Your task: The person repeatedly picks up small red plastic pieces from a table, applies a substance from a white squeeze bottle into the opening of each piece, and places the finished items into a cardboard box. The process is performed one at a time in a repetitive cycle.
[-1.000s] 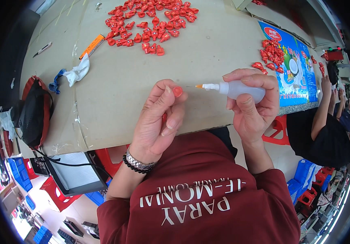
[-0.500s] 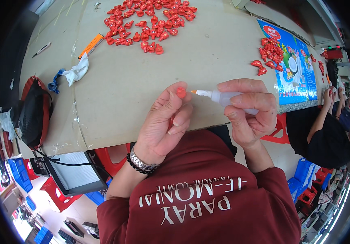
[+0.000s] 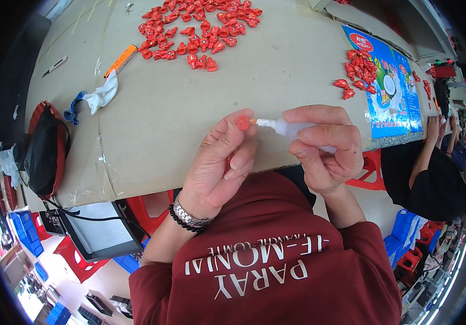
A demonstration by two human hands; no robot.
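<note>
Pinched between thumb and fingertips, a small red plastic piece [image 3: 243, 123] is in my left hand [image 3: 215, 160]. More red shows inside its curled fingers, mostly hidden. My right hand [image 3: 327, 146] is closed round a translucent squeeze bottle [image 3: 292, 130], tilted nearly level. The bottle's white-wrapped neck ends in a thin orange tip [image 3: 253, 121], which meets or nearly meets the red piece; exact contact is too small to tell. A large group of similar red pieces [image 3: 203, 40] is spread on the far table [image 3: 162, 108], and a smaller heap [image 3: 360, 67] sits at the right.
A blue printed sheet [image 3: 395, 103] lies under part of the right heap. On the left are an orange box [image 3: 120, 60], a crumpled white cloth [image 3: 102, 96], a pen [image 3: 55, 66] and a dark red-black bag [image 3: 46, 149]. Another person [image 3: 428, 173] works at the right.
My right hand has moved slightly left with the squeeze bottle, bringing its tip up to the red piece. My left hand has barely moved.
</note>
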